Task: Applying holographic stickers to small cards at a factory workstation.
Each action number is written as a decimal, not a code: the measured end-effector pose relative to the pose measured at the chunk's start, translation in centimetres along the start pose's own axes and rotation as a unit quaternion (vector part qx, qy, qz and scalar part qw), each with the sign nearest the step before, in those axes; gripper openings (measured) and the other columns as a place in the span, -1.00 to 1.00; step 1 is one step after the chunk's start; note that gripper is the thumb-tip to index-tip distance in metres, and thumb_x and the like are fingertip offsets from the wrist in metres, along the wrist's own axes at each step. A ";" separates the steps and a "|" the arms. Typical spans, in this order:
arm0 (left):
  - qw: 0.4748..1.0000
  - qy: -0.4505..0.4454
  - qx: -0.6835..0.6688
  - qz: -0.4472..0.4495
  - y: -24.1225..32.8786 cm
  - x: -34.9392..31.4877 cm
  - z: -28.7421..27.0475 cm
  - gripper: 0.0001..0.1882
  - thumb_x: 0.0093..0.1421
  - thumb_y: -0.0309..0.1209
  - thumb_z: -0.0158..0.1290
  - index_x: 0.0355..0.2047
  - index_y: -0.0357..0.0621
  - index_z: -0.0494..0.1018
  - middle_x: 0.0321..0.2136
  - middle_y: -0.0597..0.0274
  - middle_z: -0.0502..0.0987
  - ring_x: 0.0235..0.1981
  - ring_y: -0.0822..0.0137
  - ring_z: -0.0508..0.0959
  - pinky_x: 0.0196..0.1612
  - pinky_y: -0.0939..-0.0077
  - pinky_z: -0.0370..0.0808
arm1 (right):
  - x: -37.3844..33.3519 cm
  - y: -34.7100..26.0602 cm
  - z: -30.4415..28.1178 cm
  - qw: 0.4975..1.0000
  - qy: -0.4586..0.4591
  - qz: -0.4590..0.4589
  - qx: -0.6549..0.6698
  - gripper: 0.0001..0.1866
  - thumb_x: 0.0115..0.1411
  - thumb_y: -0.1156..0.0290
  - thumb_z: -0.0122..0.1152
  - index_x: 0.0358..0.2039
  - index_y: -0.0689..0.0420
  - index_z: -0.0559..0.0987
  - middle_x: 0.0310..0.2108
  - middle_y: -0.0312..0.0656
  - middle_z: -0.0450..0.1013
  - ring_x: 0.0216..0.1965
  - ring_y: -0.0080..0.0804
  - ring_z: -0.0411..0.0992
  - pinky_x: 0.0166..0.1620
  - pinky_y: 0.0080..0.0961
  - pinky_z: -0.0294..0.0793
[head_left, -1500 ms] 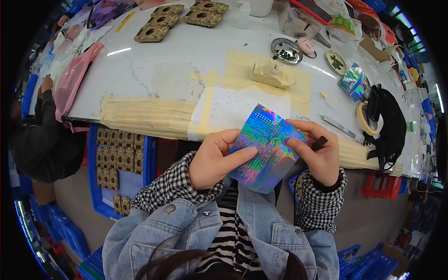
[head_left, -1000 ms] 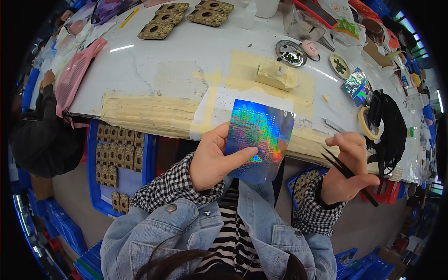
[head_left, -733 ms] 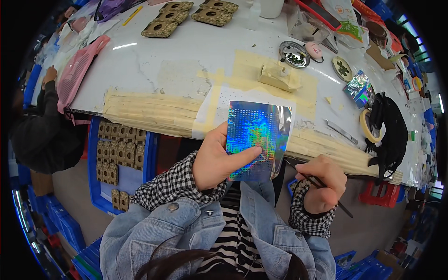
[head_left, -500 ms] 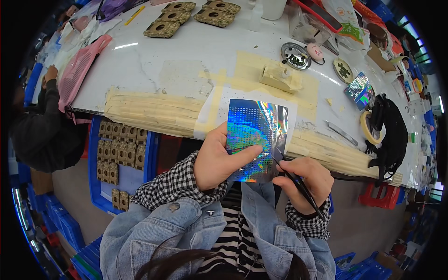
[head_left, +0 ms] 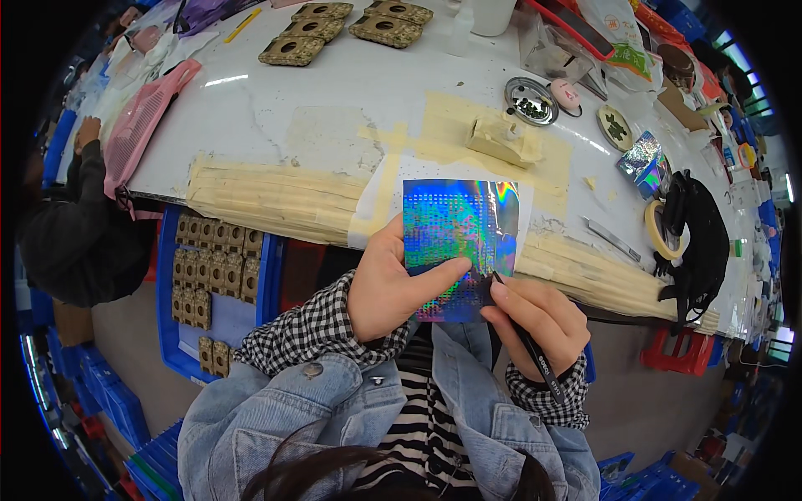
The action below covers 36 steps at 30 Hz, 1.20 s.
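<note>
A shiny holographic sheet (head_left: 447,219) with a grid of small marks is held over the table's near edge. My left hand (head_left: 386,288) grips it by its left side, thumb lying across the front and the other fingers hidden behind. Between the thumb and fingers of my right hand (head_left: 547,321) are black tweezers (head_left: 541,365), slanting up toward the sheet. Their tips are at the sheet's lower right part, close to my left thumb. Whether the tips pinch anything is too small to tell.
A taped block (head_left: 504,142) and a metal dish (head_left: 531,102) of small dark pieces stand beyond the sheet. Camouflage-patterned cases (head_left: 391,23) lie farther back. At right are silver tweezers (head_left: 612,237), a tape roll (head_left: 660,230) and a black mask (head_left: 702,242). A blue crate (head_left: 170,338) holds more cases below left.
The tweezers and my right hand have shifted slightly left and up over the sheet. The sheet has tilted a little, so its reflections differ. My left hand keeps its grip.
</note>
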State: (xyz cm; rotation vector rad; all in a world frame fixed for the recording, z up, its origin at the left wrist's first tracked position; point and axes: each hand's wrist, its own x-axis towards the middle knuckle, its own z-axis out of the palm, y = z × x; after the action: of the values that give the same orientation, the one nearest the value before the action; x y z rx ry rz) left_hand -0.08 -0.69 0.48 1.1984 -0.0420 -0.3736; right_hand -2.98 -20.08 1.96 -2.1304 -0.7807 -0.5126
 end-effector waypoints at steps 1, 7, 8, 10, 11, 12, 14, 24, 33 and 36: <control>1.000 0.001 0.002 0.004 -0.1 0.0 0.0 -0.63 0.13 -0.60 0.10 -0.04 -0.32 0.32 -0.20 0.18 0.54 -0.20 0.46 0.54 -0.08 0.53 0.48 | 0.0 -0.1 0.1 1.000 0.004 0.005 -0.004 -0.62 -0.16 0.59 0.44 -0.25 0.26 0.60 -0.35 -0.02 0.53 -0.37 -0.21 0.56 -0.32 -0.46 0.58; 1.000 0.006 0.006 0.014 -0.2 0.0 0.0 -0.61 0.12 -0.59 0.11 -0.04 -0.32 0.31 -0.20 0.18 0.54 -0.20 0.47 0.53 -0.09 0.54 0.48 | -0.2 -0.1 0.4 1.000 0.007 0.002 -0.005 -0.64 -0.15 0.60 0.43 -0.25 0.26 0.60 -0.35 -0.02 0.54 -0.37 -0.23 0.56 -0.31 -0.47 0.58; 1.000 0.008 0.010 0.019 -0.3 0.0 0.0 -0.61 0.12 -0.59 0.12 -0.04 -0.32 0.31 -0.20 0.18 0.54 -0.20 0.47 0.53 -0.09 0.53 0.48 | -0.2 -0.1 0.5 1.000 0.007 0.001 -0.004 -0.64 -0.15 0.60 0.43 -0.25 0.26 0.60 -0.35 -0.02 0.54 -0.37 -0.23 0.56 -0.31 -0.47 0.58; 1.000 0.016 0.011 0.015 -0.6 0.0 0.0 -0.60 0.11 -0.59 0.12 -0.04 -0.31 0.31 -0.20 0.18 0.54 -0.20 0.47 0.53 -0.10 0.53 0.48 | -0.1 0.0 0.6 1.000 0.006 0.001 -0.005 -0.64 -0.14 0.60 0.43 -0.25 0.26 0.60 -0.35 -0.02 0.54 -0.37 -0.23 0.56 -0.32 -0.47 0.58; 1.000 0.020 0.011 0.012 -0.6 0.0 0.0 -0.60 0.11 -0.59 0.12 -0.03 -0.31 0.31 -0.21 0.19 0.54 -0.21 0.47 0.53 -0.10 0.53 0.48 | -0.1 0.0 0.6 1.000 0.007 0.000 -0.007 -0.64 -0.14 0.60 0.43 -0.25 0.26 0.60 -0.35 -0.02 0.54 -0.37 -0.23 0.56 -0.32 -0.47 0.58; 1.000 0.019 0.006 0.013 -0.6 0.0 0.0 -0.60 0.11 -0.59 0.12 -0.03 -0.31 0.30 -0.21 0.19 0.54 -0.21 0.47 0.53 -0.10 0.53 0.48 | -0.1 0.0 0.7 1.000 0.008 -0.002 -0.008 -0.64 -0.14 0.60 0.43 -0.25 0.26 0.60 -0.35 -0.02 0.54 -0.37 -0.23 0.56 -0.32 -0.47 0.58; 1.000 0.016 -0.005 0.016 -0.5 0.0 0.2 -0.60 0.11 -0.59 0.12 -0.03 -0.31 0.30 -0.22 0.20 0.54 -0.21 0.47 0.53 -0.10 0.54 0.48 | -0.1 0.1 0.8 1.000 0.008 -0.005 -0.010 -0.64 -0.14 0.60 0.43 -0.25 0.26 0.60 -0.35 -0.02 0.54 -0.37 -0.23 0.56 -0.33 -0.47 0.58; 0.999 0.019 0.022 0.025 -0.3 -0.1 0.2 -0.57 0.11 -0.61 0.11 -0.01 -0.31 0.29 -0.16 0.17 0.51 -0.16 0.46 0.51 -0.07 0.52 0.47 | -0.2 0.2 1.0 0.999 0.015 -0.022 -0.025 -0.65 -0.15 0.60 0.43 -0.27 0.27 0.60 -0.36 -0.02 0.54 -0.36 -0.23 0.56 -0.34 -0.48 0.58; 1.000 0.018 0.001 0.004 -0.1 -0.1 0.1 -0.54 0.10 -0.61 0.12 0.02 -0.30 0.27 -0.15 0.17 0.51 -0.14 0.45 0.51 -0.06 0.51 0.47 | -0.4 0.3 1.2 0.999 0.021 -0.030 -0.033 -0.64 -0.14 0.57 0.44 -0.25 0.24 0.60 -0.34 -0.04 0.54 -0.34 -0.24 0.56 -0.31 -0.50 0.58; 1.000 0.016 0.004 0.007 -0.1 0.0 0.1 -0.54 0.10 -0.61 0.12 0.02 -0.30 0.26 -0.14 0.17 0.51 -0.14 0.45 0.51 -0.05 0.51 0.46 | -0.5 0.4 1.3 0.999 0.022 -0.032 -0.038 -0.65 -0.14 0.57 0.44 -0.26 0.24 0.60 -0.34 -0.04 0.54 -0.34 -0.24 0.56 -0.31 -0.50 0.58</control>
State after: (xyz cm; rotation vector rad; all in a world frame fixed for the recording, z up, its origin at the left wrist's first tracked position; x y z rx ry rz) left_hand -0.16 -0.83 0.42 1.2110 -0.0235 -0.3426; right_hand -2.94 -19.43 0.72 -2.1609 -0.8193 -0.6295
